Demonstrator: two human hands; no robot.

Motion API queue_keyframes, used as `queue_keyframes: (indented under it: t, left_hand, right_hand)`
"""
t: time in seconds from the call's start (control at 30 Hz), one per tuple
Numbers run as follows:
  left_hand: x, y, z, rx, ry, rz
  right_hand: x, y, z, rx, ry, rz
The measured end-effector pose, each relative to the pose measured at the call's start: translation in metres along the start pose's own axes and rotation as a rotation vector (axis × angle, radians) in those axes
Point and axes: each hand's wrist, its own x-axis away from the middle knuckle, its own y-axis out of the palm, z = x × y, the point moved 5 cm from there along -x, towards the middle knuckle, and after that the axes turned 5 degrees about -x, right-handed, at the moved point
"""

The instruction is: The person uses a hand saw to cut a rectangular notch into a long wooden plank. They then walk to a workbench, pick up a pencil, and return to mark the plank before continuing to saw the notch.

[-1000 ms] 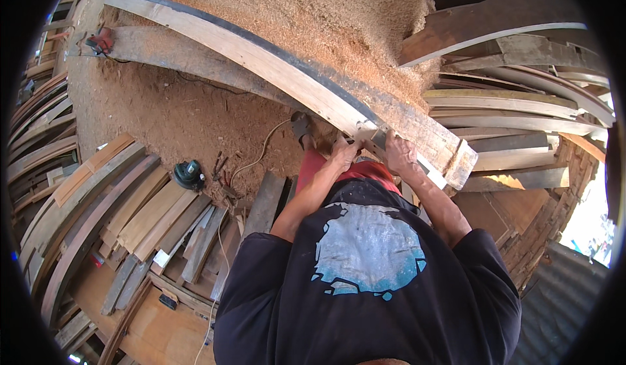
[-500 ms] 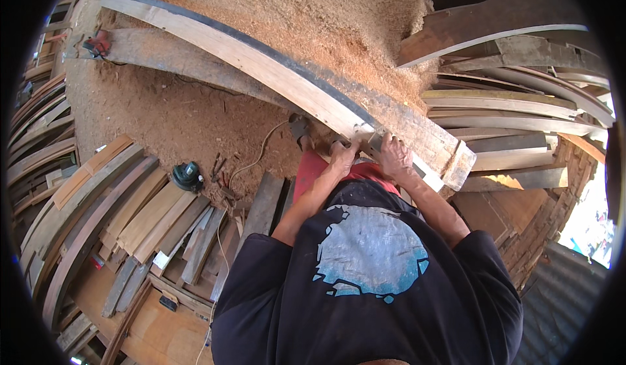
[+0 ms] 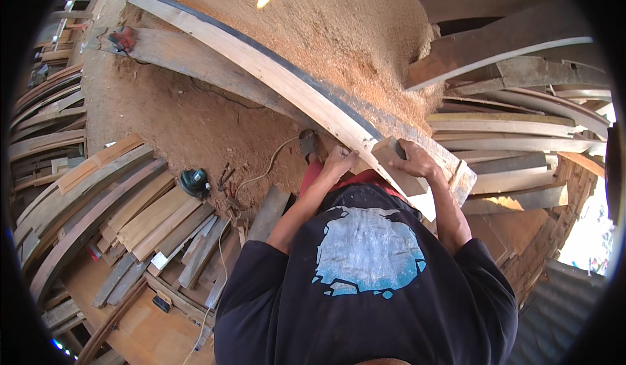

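A long pale wooden plank (image 3: 267,72) with a dark far edge slants from the far left toward my body. My right hand (image 3: 418,161) is closed around a small wooden block (image 3: 389,150), tilted over the plank's near end. My left hand (image 3: 340,164) is beside the plank's near edge, with its fingers curled together. What those fingers hold, if anything, is too small to make out. Under the plank lies a wider, weathered grey board (image 3: 215,72), its near end showing past my right hand.
A red power tool (image 3: 122,40) rests on the grey board's far end. At left, a dark green power tool (image 3: 194,182) sits by stacked timber (image 3: 153,221). A pale cord (image 3: 264,166) crosses the sawdust floor. Curved planks (image 3: 508,126) are piled at right.
My right hand has shifted right with the block, which is now tilted and more visible. My left hand stays near the plank's edge. The whole view has shifted slightly.
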Motion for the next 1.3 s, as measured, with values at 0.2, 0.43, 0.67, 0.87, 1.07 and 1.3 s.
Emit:
queue_keyframes:
  t: [0.2,0.43,0.67,0.87,1.07,1.3]
  left_hand:
    - [0.085,-0.054,0.09,0.499,0.377,-0.229]
    - [0.091,-0.105,0.09,0.713,0.456,-0.067]
    - [0.109,-0.205,0.085,0.91,0.579,0.216]
    - [0.104,-0.34,0.042,0.924,0.612,0.387]
    - [0.117,-0.465,0.034,0.945,0.69,0.448]
    - [0.136,-0.585,0.003,1.062,0.767,0.539]
  right_hand:
    - [-0.028,0.004,-0.063,-0.321,-0.295,-0.145]
    - [-0.064,0.016,-0.153,-0.179,-0.351,-0.207]
    - [-0.138,0.017,-0.185,-0.215,-0.217,0.078]
    - [-0.219,0.06,-0.26,0.455,-0.144,0.341]
    - [-0.299,0.136,-0.254,0.724,0.188,0.404]
    - [-0.339,0.144,-0.237,0.664,0.376,0.419]
